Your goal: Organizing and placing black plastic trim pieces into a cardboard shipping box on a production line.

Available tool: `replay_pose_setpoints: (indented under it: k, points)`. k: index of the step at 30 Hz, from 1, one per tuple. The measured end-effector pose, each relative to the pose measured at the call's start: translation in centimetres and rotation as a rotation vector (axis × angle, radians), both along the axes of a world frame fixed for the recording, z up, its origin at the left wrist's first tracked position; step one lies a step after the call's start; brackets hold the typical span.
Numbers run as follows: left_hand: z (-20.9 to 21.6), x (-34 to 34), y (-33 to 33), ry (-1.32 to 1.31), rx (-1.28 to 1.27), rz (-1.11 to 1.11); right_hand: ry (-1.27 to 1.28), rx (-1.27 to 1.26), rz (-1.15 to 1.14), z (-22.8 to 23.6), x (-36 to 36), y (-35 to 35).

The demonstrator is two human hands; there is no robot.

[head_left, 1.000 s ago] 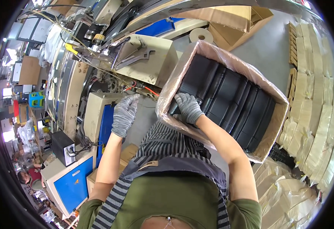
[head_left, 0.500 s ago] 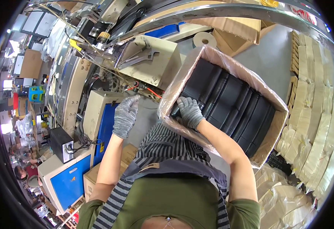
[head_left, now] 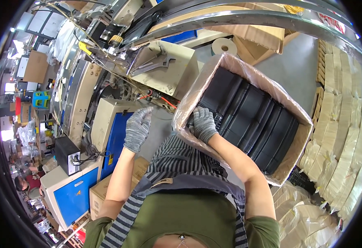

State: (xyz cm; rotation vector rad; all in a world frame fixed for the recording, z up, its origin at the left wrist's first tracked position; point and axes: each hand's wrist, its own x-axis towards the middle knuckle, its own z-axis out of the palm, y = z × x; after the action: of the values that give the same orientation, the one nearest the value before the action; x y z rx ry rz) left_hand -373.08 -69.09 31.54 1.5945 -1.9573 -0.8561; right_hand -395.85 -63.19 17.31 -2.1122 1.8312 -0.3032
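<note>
While little changes over the last second, the gloved right hand (head_left: 204, 124) still rests at the left corner of the lined carton (head_left: 197, 87), grip unclear; black bundles (head_left: 251, 108) remain inside. Loosely curled, the left hand (head_left: 138, 129) hovers apart.

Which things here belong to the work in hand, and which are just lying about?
Apparently in the work:
right hand, on black packs
lined box holding them
left hand, apart from the box

Apparently just lying about:
wrench on beige cabinet
roll beyond the box
blue stool
</note>
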Motion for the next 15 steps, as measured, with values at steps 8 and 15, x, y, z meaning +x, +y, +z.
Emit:
replay_pose_setpoints:
  k: [8, 15]
  points:
    - [1.8, -0.1, -0.1, 0.079, 0.018, -0.005, -0.016, -0.033, 0.073, 5.1, -1.8, 0.1]
    - [3.0, -6.3, 1.2, 0.331, 0.234, -0.467, -0.865, -0.098, -0.346, 19.2, -2.7, 0.1]
